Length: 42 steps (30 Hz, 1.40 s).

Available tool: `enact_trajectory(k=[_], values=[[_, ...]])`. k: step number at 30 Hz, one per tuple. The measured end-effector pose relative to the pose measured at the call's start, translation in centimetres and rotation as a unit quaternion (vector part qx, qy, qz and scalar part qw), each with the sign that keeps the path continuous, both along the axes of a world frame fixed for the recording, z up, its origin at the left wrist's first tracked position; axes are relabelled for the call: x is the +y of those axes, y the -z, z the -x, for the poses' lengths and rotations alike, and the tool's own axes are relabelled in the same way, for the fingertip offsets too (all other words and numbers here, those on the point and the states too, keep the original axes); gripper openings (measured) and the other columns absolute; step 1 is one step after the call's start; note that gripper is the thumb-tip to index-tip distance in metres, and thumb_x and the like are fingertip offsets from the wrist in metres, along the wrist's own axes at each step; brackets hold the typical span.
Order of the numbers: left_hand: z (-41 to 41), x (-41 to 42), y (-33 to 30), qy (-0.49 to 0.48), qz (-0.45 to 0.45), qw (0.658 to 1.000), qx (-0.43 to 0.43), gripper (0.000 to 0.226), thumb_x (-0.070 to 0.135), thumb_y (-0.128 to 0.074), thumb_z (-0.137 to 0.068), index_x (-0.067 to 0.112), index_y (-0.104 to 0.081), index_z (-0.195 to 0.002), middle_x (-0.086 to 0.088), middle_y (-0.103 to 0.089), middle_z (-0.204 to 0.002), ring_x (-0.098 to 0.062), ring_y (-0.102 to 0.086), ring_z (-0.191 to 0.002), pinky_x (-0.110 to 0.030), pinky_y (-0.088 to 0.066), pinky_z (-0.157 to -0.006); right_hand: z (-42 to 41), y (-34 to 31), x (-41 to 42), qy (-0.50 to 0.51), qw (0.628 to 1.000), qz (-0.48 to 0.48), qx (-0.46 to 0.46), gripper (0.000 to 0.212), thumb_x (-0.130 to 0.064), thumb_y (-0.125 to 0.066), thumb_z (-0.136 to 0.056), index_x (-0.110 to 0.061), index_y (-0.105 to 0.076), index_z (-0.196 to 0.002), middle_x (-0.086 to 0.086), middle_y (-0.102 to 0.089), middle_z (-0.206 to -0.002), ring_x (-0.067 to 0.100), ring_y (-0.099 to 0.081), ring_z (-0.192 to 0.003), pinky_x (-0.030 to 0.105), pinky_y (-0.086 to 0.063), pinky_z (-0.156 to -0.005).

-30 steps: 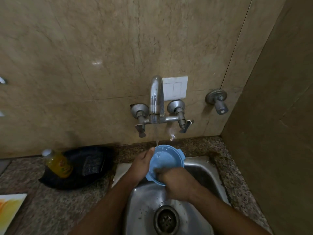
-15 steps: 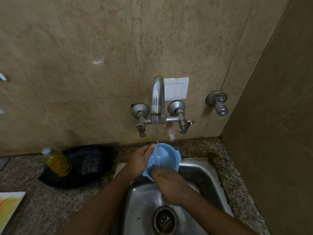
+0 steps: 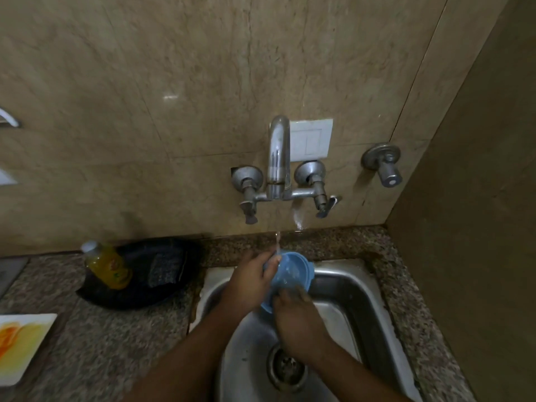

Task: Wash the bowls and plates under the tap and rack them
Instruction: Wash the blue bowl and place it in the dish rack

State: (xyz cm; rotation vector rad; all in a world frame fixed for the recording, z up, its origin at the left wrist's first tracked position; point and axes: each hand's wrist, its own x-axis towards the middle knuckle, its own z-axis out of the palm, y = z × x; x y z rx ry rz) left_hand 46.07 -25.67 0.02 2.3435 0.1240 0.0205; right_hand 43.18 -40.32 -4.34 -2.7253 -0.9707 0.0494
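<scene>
A small blue plastic bowl is held tilted over the steel sink, under a thin stream of water from the wall tap. My left hand grips the bowl's left rim, thumb near the top edge where the water lands. My right hand covers the bowl's lower edge, its fingers curled over the rim into the inside. The lower part of the bowl is hidden behind my right hand.
A black pan with a yellow bottle and a dark scrub pad sits on the granite counter to the left. A white plate with orange-yellow stains lies at the far left. The sink drain is below my hands. A side wall stands close on the right.
The bowl has turned more edge-on and shifted slightly left under the stream. My right hand moved from rubbing the inside toward the bowl's lower rim.
</scene>
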Motion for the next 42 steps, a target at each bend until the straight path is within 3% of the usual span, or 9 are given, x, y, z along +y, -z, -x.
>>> enact_trajectory(k=[4,13,17,20,25,29,35,39,42], values=[[-0.2,-0.2,-1.2,0.031,-0.083,0.996,0.001,0.04,0.049,-0.041,-0.099,0.032,-0.058,-0.131,-0.007,-0.057,-0.12,-0.021,-0.057,-0.111,-0.03,-0.044,-0.095,0.4,0.7,0.6,-0.01,0.995,-0.073,0.065,0.045,-0.011,-0.052,-0.09,-0.013,-0.053,-0.134,0.009,-0.06,-0.129,0.024,-0.06,-0.114,0.035,-0.046,-0.102],[-1.0,-0.9,-2.8,0.019,-0.076,0.995,0.069,0.045,0.063,-0.051,-0.089,0.024,-0.071,-0.099,0.001,-0.072,-0.092,-0.012,-0.066,-0.085,-0.03,-0.054,-0.078,0.9,1.3,2.4,0.014,0.999,0.003,0.034,0.033,-0.014,-0.087,-0.05,-0.016,-0.073,-0.079,0.0,-0.068,-0.065,0.013,-0.063,-0.049,0.021,-0.049,-0.045],[1.1,0.9,-1.5,-0.022,0.144,0.987,0.062,0.057,0.064,-0.068,-0.076,0.036,-0.056,-0.124,0.009,-0.065,-0.119,-0.006,-0.064,-0.104,-0.035,-0.058,-0.088,0.5,0.4,2.5,0.044,0.989,-0.097,0.1,0.028,-0.012,-0.048,-0.096,-0.002,-0.062,-0.119,0.019,-0.069,-0.107,0.033,-0.069,-0.091,0.04,-0.056,-0.08],[3.9,0.7,0.0,-0.022,0.195,0.98,0.032,0.063,0.042,-0.073,-0.083,0.041,-0.04,-0.137,0.024,-0.056,-0.124,0.006,-0.057,-0.11,-0.009,-0.049,-0.086,0.9,-1.0,4.1,0.077,0.969,-0.172,0.159,0.04,-0.016,-0.048,-0.098,-0.004,-0.053,-0.136,0.014,-0.061,-0.129,0.031,-0.061,-0.115,0.038,-0.047,-0.098],[3.1,1.0,0.6,-0.094,0.203,0.975,0.01,0.044,0.038,-0.061,-0.093,0.03,-0.053,-0.135,0.013,-0.061,-0.124,-0.004,-0.059,-0.11,-0.009,-0.047,-0.082,2.1,-1.2,4.6,0.024,0.957,-0.241,0.161,0.048,-0.029,-0.042,-0.094,-0.012,-0.05,-0.138,0.007,-0.059,-0.133,0.022,-0.06,-0.116,0.037,-0.05,-0.097],[1.8,1.7,-0.4,-0.143,0.216,0.966,-0.02,0.017,0.032,-0.059,-0.096,0.027,-0.069,-0.108,0.01,-0.072,-0.094,-0.003,-0.067,-0.09,-0.004,-0.045,-0.063,-0.6,0.1,1.2,-0.061,0.995,-0.081,-0.005,0.041,-0.024,-0.053,-0.083,-0.02,-0.06,-0.123,0.004,-0.066,-0.115,0.025,-0.061,-0.103,0.035,-0.048,-0.093],[-0.5,1.1,-1.7,-0.103,0.197,0.975,-0.023,0.016,0.036,-0.061,-0.094,0.029,-0.072,-0.102,0.011,-0.074,-0.091,0.002,-0.067,-0.083,-0.013,-0.048,-0.068,0.2,-0.4,2.4,-0.045,0.985,-0.153,0.063,0.06,-0.009,-0.053,-0.075,-0.01,-0.05,-0.134,0.01,-0.058,-0.126,0.028,-0.056,-0.109,0.04,-0.047,-0.099],[0.0,1.4,-0.8,-0.087,0.17,0.981,-0.024,0.016,0.038,-0.059,-0.094,0.031,-0.07,-0.105,0.01,-0.074,-0.095,0.001,-0.068,-0.085,-0.02,-0.055,-0.075,-2.1,0.5,-0.7,-0.075,0.992,-0.055,-0.084,0.054,-0.022,-0.067,-0.069,-0.014,-0.06,-0.122,0.007,-0.064,-0.114,0.025,-0.063,-0.101,0.036,-0.05,-0.096],[-0.2,0.4,-0.5,-0.068,0.164,0.984,-0.028,0.02,0.044,-0.056,-0.093,0.036,-0.068,-0.108,0.012,-0.073,-0.098,0.0,-0.068,-0.088,-0.026,-0.056,-0.08,-1.1,0.0,2.6,-0.045,0.986,-0.154,0.041,0.049,-0.01,-0.065,-0.073,-0.01,-0.06,-0.122,0.014,-0.062,-0.119,0.027,-0.058,-0.109,0.039,-0.047,-0.102]])
